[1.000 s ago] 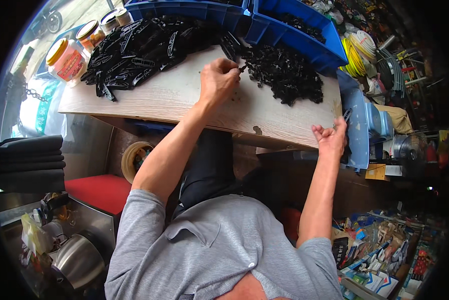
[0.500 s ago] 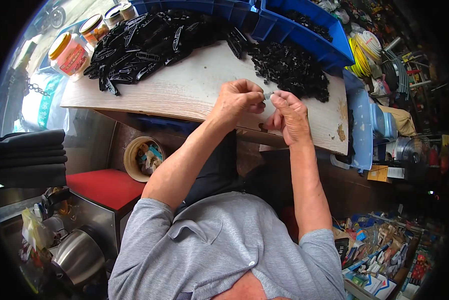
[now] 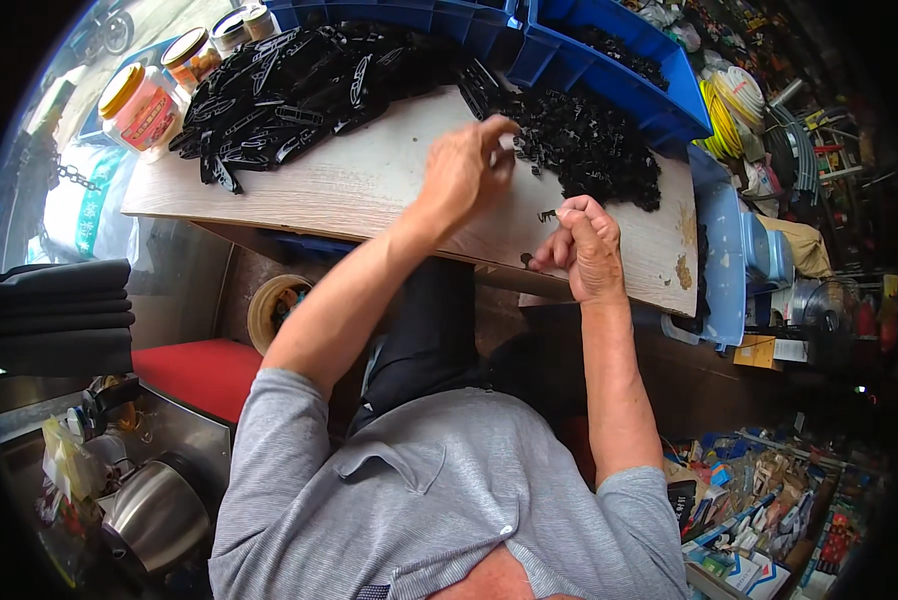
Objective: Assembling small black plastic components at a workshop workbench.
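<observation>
Between the thumb and forefinger of my right hand point(image 3: 591, 250) is a small dark toothed clip-like part point(image 3: 547, 215), jutting out to the left above the table's front edge. The other fingers of that hand are curled loosely below. My left hand point(image 3: 461, 170) hangs over the table with bent fingers smeared by motion, at the left edge of a heap of small black plastic parts point(image 3: 599, 140). Whether it holds anything is hidden. Further left lies a large pile of long black plastic pieces point(image 3: 289, 95) with pale shiny outlines.
The pale wooden table point(image 3: 339, 185) has a worn right corner. Blue bins point(image 3: 669, 95) stand along its back, and lidded jars point(image 3: 139, 110) at the back left. Below are a waste bucket point(image 3: 261, 315) and a red-topped cabinet point(image 3: 194, 375). A light-blue tub point(image 3: 724, 270) adjoins the right side.
My hands were together at the small part and have come apart. The left moved up and slightly left toward the heap; the right drew down a little, keeping the part.
</observation>
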The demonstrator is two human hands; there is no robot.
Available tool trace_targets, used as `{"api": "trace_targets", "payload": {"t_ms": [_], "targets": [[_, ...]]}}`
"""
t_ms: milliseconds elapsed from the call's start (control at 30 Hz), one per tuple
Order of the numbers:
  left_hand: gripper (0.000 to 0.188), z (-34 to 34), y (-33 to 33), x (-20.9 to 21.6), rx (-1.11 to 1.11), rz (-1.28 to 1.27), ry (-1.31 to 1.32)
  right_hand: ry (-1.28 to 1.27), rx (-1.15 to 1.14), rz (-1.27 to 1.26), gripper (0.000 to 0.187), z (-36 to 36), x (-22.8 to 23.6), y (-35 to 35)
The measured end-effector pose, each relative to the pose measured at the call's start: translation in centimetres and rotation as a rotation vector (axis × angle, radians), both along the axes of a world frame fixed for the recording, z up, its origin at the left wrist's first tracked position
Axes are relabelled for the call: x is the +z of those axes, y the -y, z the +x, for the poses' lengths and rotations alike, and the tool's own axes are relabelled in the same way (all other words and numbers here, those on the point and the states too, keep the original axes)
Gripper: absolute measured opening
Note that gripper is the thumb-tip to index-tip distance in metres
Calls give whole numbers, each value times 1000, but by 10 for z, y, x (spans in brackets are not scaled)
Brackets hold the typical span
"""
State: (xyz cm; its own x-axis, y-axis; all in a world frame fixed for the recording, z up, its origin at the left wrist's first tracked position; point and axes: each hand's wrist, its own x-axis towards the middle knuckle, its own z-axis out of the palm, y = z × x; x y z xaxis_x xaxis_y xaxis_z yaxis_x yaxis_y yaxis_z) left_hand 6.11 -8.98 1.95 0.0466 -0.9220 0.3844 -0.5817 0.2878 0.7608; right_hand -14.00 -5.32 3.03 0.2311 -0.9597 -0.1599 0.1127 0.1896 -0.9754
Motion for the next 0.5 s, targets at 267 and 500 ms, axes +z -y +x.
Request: {"api": "trace_targets", "payload": {"t_ms": [267,500], "targets": [[18,31,36,-23,181,-165,518,52,-94,23,15,4,0,-4],[16,43,8,-19,182,-210,387,97,-86,22,15,1,-2,-2]]}}
